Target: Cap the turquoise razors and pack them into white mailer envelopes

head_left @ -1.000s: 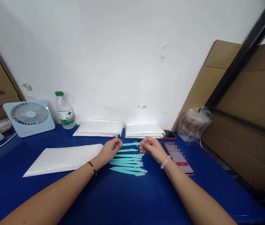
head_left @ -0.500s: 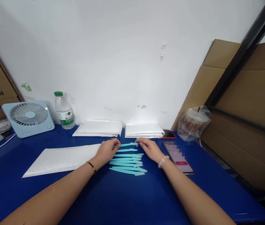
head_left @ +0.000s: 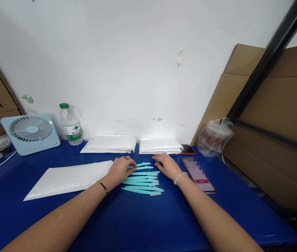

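Observation:
Several teal eyebrow razors (head_left: 141, 180) lie side by side on the blue table, their blade ends pointing right. My left hand (head_left: 121, 169) is at the handle ends of the two farthest ones, thumb and fingers closed on the second razor (head_left: 145, 168). The farthest razor (head_left: 144, 164) lies slightly slanted just beyond it, its handle partly behind my fingers. My right hand (head_left: 167, 165) hovers or rests right of the blade ends, fingers apart and holding nothing. Under my left wrist's side lies a white padded mailer (head_left: 66, 178).
Against the wall are two stacks of white mailers (head_left: 108, 142), a water bottle (head_left: 71, 126) and a blue fan (head_left: 31, 134). On the right are a phone (head_left: 199, 176), a second phone (head_left: 188, 149) and a bagged drink cup (head_left: 215, 136). Cardboard (head_left: 276, 140) borders the right side.
My left hand has shifted from the farthest razor toward the second one. My right fingers have come off the farthest razor's blade end and spread. That razor now slants a little more.

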Demonstrator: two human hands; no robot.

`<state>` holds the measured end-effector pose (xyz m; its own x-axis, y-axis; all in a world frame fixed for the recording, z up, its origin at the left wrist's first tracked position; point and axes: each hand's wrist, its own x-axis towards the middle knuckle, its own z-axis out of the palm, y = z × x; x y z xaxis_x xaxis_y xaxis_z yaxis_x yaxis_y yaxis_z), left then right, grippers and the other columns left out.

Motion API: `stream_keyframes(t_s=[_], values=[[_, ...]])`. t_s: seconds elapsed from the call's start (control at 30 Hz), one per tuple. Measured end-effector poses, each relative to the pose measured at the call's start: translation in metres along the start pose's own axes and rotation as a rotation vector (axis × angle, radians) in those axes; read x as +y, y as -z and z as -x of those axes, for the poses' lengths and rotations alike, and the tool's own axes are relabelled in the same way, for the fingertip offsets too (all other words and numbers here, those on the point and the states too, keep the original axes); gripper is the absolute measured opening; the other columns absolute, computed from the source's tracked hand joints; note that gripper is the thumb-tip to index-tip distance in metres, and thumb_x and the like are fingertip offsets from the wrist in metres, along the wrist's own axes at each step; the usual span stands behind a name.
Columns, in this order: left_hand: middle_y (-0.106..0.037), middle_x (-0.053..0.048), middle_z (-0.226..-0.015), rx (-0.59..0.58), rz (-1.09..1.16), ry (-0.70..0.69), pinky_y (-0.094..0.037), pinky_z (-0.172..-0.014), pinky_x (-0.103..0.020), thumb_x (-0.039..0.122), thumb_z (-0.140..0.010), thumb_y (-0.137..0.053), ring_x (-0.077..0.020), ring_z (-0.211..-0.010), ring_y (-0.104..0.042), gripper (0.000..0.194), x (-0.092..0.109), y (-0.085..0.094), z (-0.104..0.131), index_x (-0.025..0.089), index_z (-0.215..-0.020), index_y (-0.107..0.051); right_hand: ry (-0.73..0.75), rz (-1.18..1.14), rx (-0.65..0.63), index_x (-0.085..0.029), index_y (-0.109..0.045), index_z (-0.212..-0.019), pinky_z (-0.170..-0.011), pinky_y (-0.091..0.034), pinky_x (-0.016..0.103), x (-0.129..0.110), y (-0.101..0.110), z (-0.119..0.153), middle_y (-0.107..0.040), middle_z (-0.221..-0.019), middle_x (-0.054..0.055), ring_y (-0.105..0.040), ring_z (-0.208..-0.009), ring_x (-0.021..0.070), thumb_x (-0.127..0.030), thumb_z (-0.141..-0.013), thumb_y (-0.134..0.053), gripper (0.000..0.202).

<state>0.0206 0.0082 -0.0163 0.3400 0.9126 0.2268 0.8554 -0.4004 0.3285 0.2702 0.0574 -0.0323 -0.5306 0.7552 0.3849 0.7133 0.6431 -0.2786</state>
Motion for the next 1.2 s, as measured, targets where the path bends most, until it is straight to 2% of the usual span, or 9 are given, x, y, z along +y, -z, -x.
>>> stream_keyframes(t_s=[0.17,0.33,0.43,0.63,0.8,0.9,1.0,1.1,1.2], values=[[-0.063,-0.001,-0.094,-0.009,-0.029,-0.013,-0.038,-0.071,-0.027,0.032,-0.082,-0.051,-0.0178,-0.084,-0.058,0.017,-0.003,0.000,0.000,0.024,-0.092,-0.063,0.003,-0.010,-0.069,-0.018,-0.069,-0.091,-0.086,-0.045,0.031,0.002,-0.001,-0.001,-0.066,-0.096,0.007,-0.058,-0.094,0.0192,-0.009,-0.081,-0.047,0.026],[-0.064,-0.002,-0.091,0.014,-0.098,-0.067,-0.035,-0.070,-0.029,0.030,-0.084,-0.049,-0.0176,-0.082,-0.058,0.016,-0.001,0.001,0.000,0.022,-0.086,-0.063,-0.124,0.016,-0.036,-0.016,-0.065,-0.100,-0.076,-0.045,0.026,0.002,0.007,0.003,-0.062,-0.094,0.008,-0.059,-0.079,0.0162,-0.013,-0.076,-0.054,0.026],[-0.064,-0.002,-0.088,0.021,-0.140,-0.083,-0.033,-0.069,-0.029,0.026,-0.086,-0.044,-0.0168,-0.079,-0.058,0.020,0.000,0.001,0.000,0.020,-0.083,-0.063,-0.182,0.104,-0.079,-0.015,-0.066,-0.091,-0.072,-0.044,0.025,0.002,0.009,0.004,-0.061,-0.088,0.008,-0.058,-0.075,0.0163,-0.013,-0.076,-0.052,0.021],[-0.062,-0.004,-0.083,0.081,-0.193,-0.100,-0.032,-0.070,-0.031,0.022,-0.088,-0.038,-0.0182,-0.080,-0.056,0.024,0.000,-0.004,0.000,0.018,-0.078,-0.059,-0.162,0.171,-0.091,-0.016,-0.063,-0.084,-0.067,-0.040,0.023,-0.002,0.008,0.003,-0.060,-0.086,0.007,-0.056,-0.076,0.0160,-0.005,-0.072,-0.049,0.022],[-0.061,-0.004,-0.083,0.154,-0.093,-0.089,-0.034,-0.072,-0.031,0.024,-0.089,-0.036,-0.0188,-0.081,-0.055,0.021,0.001,-0.002,0.000,0.018,-0.082,-0.055,-0.131,-0.022,0.057,-0.018,-0.056,-0.084,-0.066,-0.040,0.024,-0.007,0.010,0.003,-0.059,-0.081,0.004,-0.054,-0.073,0.0150,-0.013,-0.080,-0.045,0.013],[-0.060,-0.001,-0.075,0.159,-0.007,-0.078,-0.035,-0.070,-0.030,0.025,-0.091,-0.032,-0.0170,-0.070,-0.055,0.021,0.004,0.000,0.001,0.019,-0.085,-0.051,-0.101,-0.166,0.136,-0.019,-0.055,-0.095,-0.066,-0.041,0.025,-0.008,0.013,0.003,-0.059,-0.073,0.001,-0.054,-0.067,0.0147,-0.017,-0.084,-0.042,0.017],[-0.056,0.000,-0.069,0.128,0.091,-0.040,-0.036,-0.061,-0.028,0.026,-0.092,-0.028,-0.0158,-0.061,-0.052,0.020,0.006,0.000,0.003,0.020,-0.087,-0.047,-0.094,-0.232,0.187,-0.019,-0.058,-0.092,-0.063,-0.042,0.025,-0.007,0.013,0.004,-0.060,-0.074,0.002,-0.053,-0.064,0.0140,-0.017,-0.082,-0.043,0.019],[-0.055,-0.001,-0.072,0.129,0.164,-0.015,-0.036,-0.057,-0.026,0.026,-0.091,-0.028,-0.0159,-0.062,-0.051,0.020,0.007,0.001,0.004,0.020,-0.087,-0.046,-0.133,-0.301,0.192,-0.019,-0.061,-0.089,-0.060,-0.043,0.025,-0.007,0.012,0.004,-0.062,-0.078,0.002,-0.054,-0.064,0.0137,-0.020,-0.080,-0.047,0.017],[-0.054,-0.002,-0.073,0.127,0.189,-0.026,-0.037,-0.059,-0.027,0.027,-0.092,-0.026,-0.0158,-0.063,-0.051,0.022,0.008,0.001,0.004,0.020,-0.087,-0.046,-0.160,-0.477,0.127,-0.019,-0.062,-0.090,-0.058,-0.046,0.026,-0.011,0.010,0.005,-0.062,-0.073,0.002,-0.058,-0.062,0.0138,-0.028,-0.081,-0.051,0.017]])
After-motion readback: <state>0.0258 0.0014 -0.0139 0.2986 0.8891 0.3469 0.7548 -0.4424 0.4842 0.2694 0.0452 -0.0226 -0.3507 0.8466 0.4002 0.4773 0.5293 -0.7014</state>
